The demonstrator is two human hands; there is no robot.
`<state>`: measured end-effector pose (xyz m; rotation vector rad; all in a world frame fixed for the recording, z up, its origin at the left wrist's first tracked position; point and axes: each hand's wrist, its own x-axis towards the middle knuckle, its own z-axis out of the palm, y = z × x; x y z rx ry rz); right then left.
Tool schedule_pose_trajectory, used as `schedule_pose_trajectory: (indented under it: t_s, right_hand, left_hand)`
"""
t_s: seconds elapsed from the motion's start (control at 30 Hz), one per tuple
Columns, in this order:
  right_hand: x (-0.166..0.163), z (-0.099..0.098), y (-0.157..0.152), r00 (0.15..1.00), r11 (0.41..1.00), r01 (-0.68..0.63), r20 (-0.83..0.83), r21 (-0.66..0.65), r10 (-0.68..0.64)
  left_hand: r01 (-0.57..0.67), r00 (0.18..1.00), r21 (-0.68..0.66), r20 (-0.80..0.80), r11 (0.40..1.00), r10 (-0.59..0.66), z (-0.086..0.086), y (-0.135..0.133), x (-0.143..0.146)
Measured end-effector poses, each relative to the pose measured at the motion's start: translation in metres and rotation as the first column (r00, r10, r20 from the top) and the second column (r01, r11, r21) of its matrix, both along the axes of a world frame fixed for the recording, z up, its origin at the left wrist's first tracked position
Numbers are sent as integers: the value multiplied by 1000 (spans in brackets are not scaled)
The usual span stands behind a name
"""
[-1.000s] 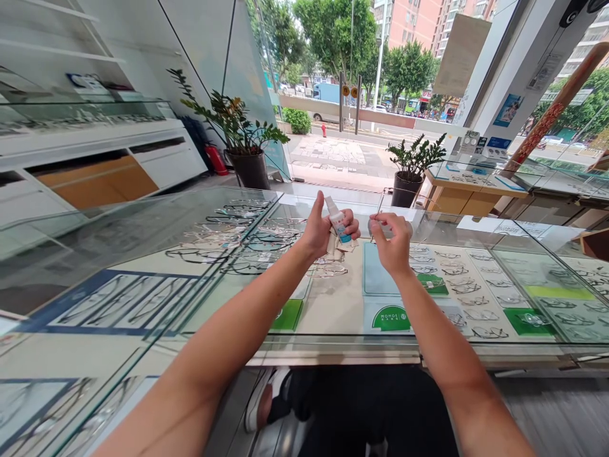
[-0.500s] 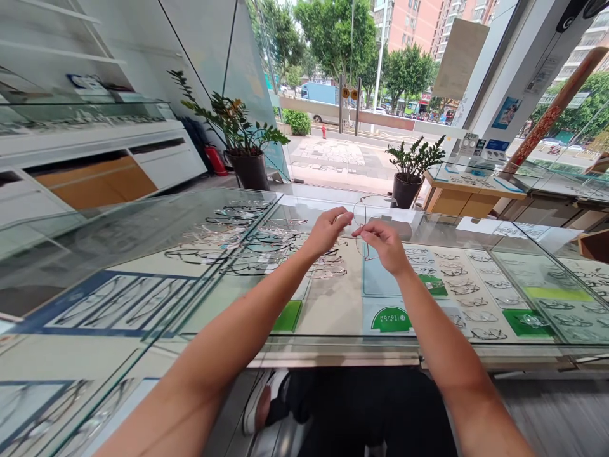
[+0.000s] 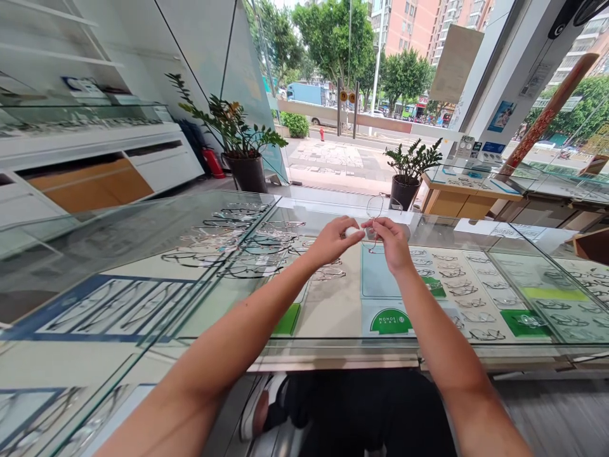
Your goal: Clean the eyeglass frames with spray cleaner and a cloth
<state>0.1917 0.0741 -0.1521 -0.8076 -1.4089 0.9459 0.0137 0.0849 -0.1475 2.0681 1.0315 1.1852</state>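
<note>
The thin wire-rimmed eyeglasses [image 3: 379, 206] hang above the glass tabletop [image 3: 328, 311], lenses upright, long axis left to right. Fingers of the left hand [image 3: 330, 242] pinch a small white wad [image 3: 352, 232] at the frame; fingers of the right hand [image 3: 394, 244] grip it. Earlier the frame sat further left

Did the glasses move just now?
Yes. The glasses went slightly right, nearer the plant pot; right hand holds them, left hand pinches a white cloth.

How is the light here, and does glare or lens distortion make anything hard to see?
Head view: bright daylight from the street windows; the glass counter mirrors it, veiling the displayed frames; the wide lens bows shelves at the edges; the eyeglasses between left hand and right hand look sharp but faint.
</note>
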Motion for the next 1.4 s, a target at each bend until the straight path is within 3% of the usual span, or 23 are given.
schedule_pose_trajectory:
  t_s: [0.1, 0.23, 0.33, 0.5, 0.7, 0.87, 1.1, 1.4]
  right_hand:
    - [-1, 1, -1, 1000, 1000, -4, -7, 5, 4]
    - [2, 2, 0, 999, 1000, 10, -40, -25, -11]
    - [5, 3, 3, 994, 999, 31, -99, -42, -35]
    - [7, 3, 6, 988, 998, 28, -152, -50, -36]
    - [9, 4, 8, 981, 997, -3, -191, -73, -11]
    - [8, 7, 4, 965, 993, -39, -262, -112, 8]
    - [6, 9, 2, 962, 990, -40, -273, -134, 1]
    - [3, 13, -5, 954, 984, -37, -299, -173, -17]
  left_hand:
    - [0, 999, 36, -46, 999, 2, -1, -4, 4]
    - [81, 971, -238, 237, 968, -23, -2, 1, 6]
    - [109, 955, -310, 296, 944, -13, -4, 7, 4]
    - [16, 985, -302, 166, 953, 36, -15, 13, 2]
    - [-28, 993, -109, -121, 994, 15, -24, 16, 2]
    - [-43, 939, 0, -341, 999, 41, -27, 17, -1]
    - [-203, 855, 4, -487, 979, 179, -27, 16, -2]
    - [-297, 750, -7, -621, 955, 229, -18, 11, -1]
